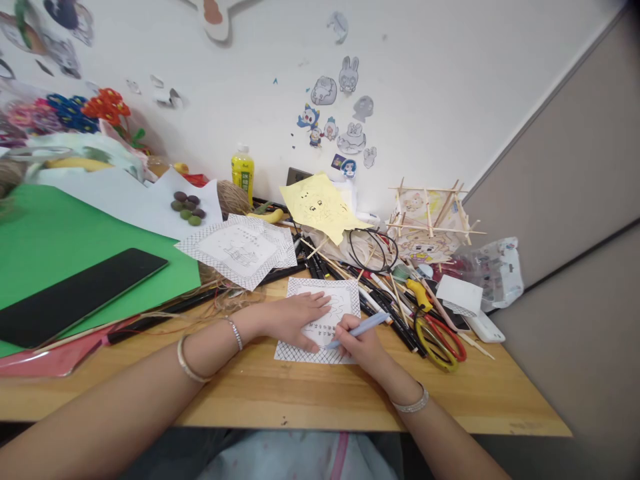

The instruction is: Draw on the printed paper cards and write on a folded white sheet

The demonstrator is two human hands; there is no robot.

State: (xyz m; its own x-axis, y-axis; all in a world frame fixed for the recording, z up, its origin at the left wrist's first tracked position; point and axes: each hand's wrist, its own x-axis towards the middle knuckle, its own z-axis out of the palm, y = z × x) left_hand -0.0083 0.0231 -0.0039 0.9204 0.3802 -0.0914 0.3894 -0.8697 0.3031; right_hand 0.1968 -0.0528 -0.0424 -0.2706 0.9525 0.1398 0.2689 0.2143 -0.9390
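Note:
A white paper (295,352) with a cross-hatched border, a line drawing and rows of handwritten characters lies on the wooden table near its front edge. My left hand (295,319) rests flat on the paper's left part, fingers stretched toward the right. In my right hand (364,347) is a light blue pen (369,324), pinched between the fingers, its tip on or just above the paper's lower middle. The hands cover parts of the drawing. A second bordered drawing (240,250) lies behind my left hand, tilted over other things.
A black phone-like slab (80,293) lies on green paper (55,227) at left. Markers (395,320), yellow-and-red-handled scissors (440,343) and a stick frame (430,220) crowd the right. A yellow bottle (243,172) stands at the wall. The table's front edge (285,421) is close.

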